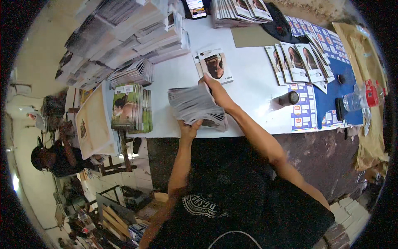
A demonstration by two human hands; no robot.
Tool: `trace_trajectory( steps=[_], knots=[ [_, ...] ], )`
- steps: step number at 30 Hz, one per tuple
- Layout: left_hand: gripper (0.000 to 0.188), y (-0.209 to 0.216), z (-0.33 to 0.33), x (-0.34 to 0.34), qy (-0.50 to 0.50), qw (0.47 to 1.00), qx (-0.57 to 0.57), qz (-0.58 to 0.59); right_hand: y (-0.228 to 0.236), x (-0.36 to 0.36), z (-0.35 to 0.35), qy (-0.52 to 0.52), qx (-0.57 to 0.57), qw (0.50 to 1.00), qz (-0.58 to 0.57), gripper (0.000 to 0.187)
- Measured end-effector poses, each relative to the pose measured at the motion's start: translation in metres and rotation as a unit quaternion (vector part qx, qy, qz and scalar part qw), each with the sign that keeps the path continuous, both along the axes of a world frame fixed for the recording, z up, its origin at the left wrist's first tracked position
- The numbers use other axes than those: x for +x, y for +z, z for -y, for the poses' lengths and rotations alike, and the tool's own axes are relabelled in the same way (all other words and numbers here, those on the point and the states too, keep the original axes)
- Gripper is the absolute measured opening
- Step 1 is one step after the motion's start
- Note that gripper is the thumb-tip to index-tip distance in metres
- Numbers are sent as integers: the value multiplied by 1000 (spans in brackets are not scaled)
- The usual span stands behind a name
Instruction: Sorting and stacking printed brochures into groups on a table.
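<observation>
A thick sheaf of folded printed sheets is held over the white tabletop near its front edge, its grey page edges fanned out. My left hand grips the near side from below, thumb on top. My right hand closes on the far right corner, its fingers partly hidden. Just beyond my right hand lies a small pile of booklets with a dark brown picture on the cover. To the left of the sheaf stands a row of green-covered booklets.
Tall stacks of folded sheets crowd the back left. More booklets lie overlapped at the right, near a dark cylinder and a plastic bottle. A phone rests at the back. Another person is at the far left.
</observation>
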State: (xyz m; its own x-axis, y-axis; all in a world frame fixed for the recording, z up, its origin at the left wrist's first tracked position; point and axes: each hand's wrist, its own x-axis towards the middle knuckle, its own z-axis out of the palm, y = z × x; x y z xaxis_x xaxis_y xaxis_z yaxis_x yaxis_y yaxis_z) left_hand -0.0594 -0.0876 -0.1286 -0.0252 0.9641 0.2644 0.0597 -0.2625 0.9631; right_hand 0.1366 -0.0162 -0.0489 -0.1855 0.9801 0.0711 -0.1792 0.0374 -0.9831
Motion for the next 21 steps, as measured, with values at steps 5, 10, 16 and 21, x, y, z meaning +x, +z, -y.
trace_trajectory(
  steps=[5,10,16,21],
  knots=[
    [60,17,20,13,32,982,-87,163,9,16,50,59,6,991,-116,70],
    [51,-17,42,5,36,989,-119,84,10,7,66,-76,83,993,-37,87],
    [35,-32,30,12,91,982,-121,117,11,37,86,55,178,982,41,129],
    [34,-34,38,18,44,991,-95,83,16,32,90,-17,221,967,128,129]
  ],
)
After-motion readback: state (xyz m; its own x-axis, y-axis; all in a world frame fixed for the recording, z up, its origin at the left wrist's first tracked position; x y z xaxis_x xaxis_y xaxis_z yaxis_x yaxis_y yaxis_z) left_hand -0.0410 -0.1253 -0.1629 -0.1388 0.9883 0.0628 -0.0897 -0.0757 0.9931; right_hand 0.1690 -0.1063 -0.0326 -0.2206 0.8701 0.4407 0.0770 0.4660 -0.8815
